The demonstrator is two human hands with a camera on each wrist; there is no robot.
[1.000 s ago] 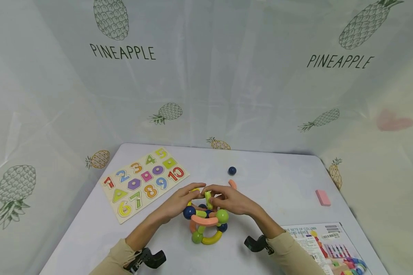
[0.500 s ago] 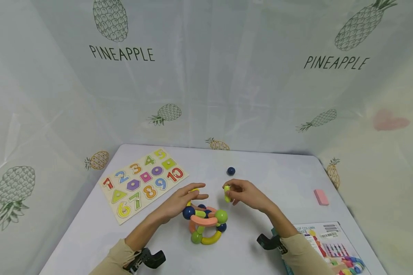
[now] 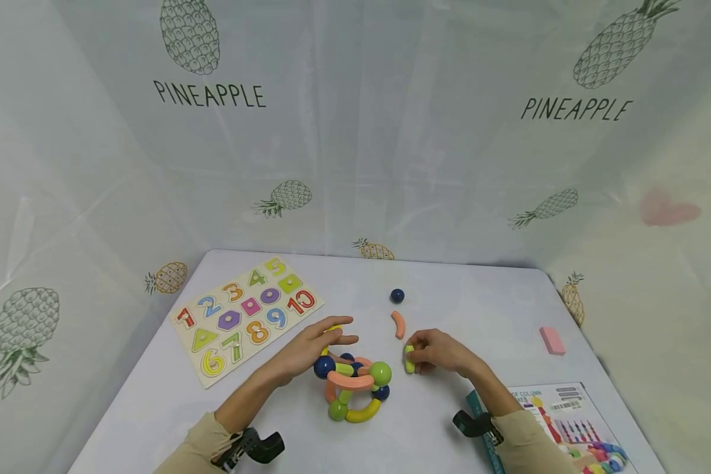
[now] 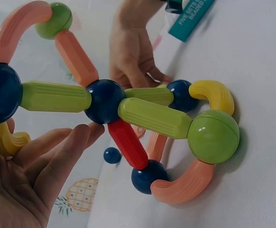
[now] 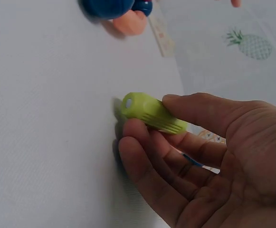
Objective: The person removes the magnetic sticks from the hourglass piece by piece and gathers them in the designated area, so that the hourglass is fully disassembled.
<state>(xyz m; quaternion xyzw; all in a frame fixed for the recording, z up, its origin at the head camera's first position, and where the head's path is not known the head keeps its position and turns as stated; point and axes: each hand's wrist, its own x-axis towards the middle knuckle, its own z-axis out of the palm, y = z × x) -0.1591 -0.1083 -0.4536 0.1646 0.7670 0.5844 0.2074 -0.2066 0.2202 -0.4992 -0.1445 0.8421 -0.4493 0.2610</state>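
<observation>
Pinching ridged green rod (image 5: 154, 114), right fingers (image 5: 149, 173) curled, left fingers (image 4: 64, 164) straight, touching yellow arc (image 4: 4, 138).

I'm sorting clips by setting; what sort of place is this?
Probably an indoor play or filming corner: a white-topped table bears a number puzzle and a ball-and-rod construction toy, with pineapple-print sheeting behind it and at both sides.

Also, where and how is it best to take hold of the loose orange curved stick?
Probably pinch the curved stick across its middle from above, on both long sides: it lies flat and slim, with the blue ball beyond its far end.
</observation>
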